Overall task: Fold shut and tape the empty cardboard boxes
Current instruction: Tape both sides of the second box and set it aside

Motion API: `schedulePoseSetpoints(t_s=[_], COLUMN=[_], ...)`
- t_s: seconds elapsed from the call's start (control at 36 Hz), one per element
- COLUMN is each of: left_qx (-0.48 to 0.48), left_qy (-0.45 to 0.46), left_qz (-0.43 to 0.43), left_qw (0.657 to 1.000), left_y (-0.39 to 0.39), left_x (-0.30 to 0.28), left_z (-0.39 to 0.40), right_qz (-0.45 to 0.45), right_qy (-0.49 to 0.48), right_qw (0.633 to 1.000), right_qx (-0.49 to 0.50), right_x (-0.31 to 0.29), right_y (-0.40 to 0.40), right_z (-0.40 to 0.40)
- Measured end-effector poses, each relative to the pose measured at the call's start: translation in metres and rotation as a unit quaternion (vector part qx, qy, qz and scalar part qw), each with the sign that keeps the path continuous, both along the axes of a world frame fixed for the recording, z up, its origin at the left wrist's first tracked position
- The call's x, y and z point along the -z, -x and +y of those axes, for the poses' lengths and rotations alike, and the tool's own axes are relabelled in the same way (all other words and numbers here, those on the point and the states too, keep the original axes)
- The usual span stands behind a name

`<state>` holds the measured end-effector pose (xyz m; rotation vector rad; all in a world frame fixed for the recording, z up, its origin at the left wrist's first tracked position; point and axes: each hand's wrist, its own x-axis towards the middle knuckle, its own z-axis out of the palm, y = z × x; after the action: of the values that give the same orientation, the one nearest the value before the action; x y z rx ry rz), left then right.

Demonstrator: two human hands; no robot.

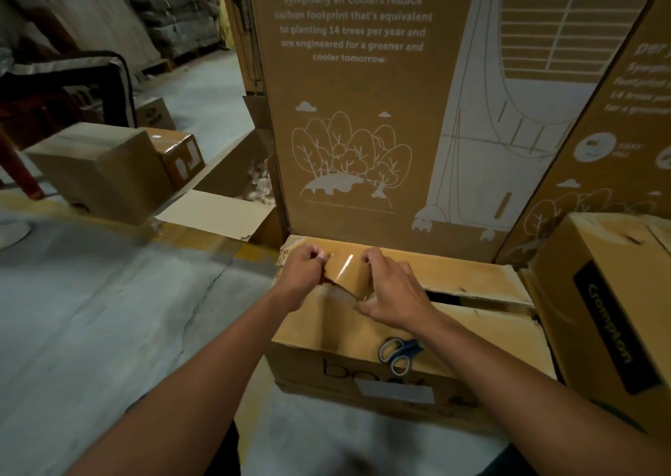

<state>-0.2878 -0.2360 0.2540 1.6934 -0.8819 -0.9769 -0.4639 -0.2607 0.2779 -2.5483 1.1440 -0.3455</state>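
Taping is under way on the brown cardboard box on the concrete floor. At its far-left corner the left hand pinches one end of a glossy brown tape strip; the right hand pinches the other. The flap seam at right gapes, blue-handled scissors lying by the near edge. Next, probably: press the strip flat.

Grey concrete floor, marked by a dark crack running toward the near box. Resting directly on it: a low cardboard box at centre, its top flaps folded inward; a tall printed air-cooler carton upright just behind it; a second printed carton leaning at right; a box lettered in black beside the low box at right. At left, a plain closed box touches a smaller taped box. A pale cardboard flap lies flat nearby, possibly part of an open carton.
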Motion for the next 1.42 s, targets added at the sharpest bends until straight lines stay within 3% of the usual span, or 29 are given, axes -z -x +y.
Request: schedulePoseSetpoints(t_s=[0.08,0.22,0.33,0.5,0.61,0.86,1.14,1.42], left_qx=[-0.038,-0.141,-0.162,-0.174,-0.172,-0.168,-0.202,-0.214], left_qy=[0.008,-0.038,-0.084,-0.082,-0.112,-0.134,-0.112,-0.102], left_qz=[0.008,0.051,0.065,0.045,0.033,-0.034,-0.031,-0.027], left_qw=[0.999,0.988,0.981,0.980,0.978,0.976,0.972,0.971], left_y=[-0.005,-0.050,-0.070,-0.074,-0.079,-0.091,-0.094,-0.098], left_x=[-0.006,-0.008,0.005,0.014,0.024,0.033,0.039,0.039], left_z=[-0.010,-0.020,-0.021,-0.029,-0.026,-0.024,-0.026,-0.025], right_qz=[0.020,0.086,0.132,0.215,0.245,0.247,0.230,0.226], right_qy=[0.043,0.049,0.035,0.074,0.043,0.039,0.086,0.048], right_qw=[0.999,0.992,0.986,0.968,0.965,0.967,0.967,0.971], right_qx=[-0.008,0.073,0.094,0.105,0.088,0.042,0.064,0.058], right_x=[-0.009,-0.011,-0.006,0.015,0.034,0.024,-0.007,-0.019], right_y=[-0.003,0.014,0.025,0.013,0.003,-0.018,-0.028,-0.032], right_z=[-0.019,-0.054,-0.063,-0.053,-0.053,-0.069,-0.069,-0.064])
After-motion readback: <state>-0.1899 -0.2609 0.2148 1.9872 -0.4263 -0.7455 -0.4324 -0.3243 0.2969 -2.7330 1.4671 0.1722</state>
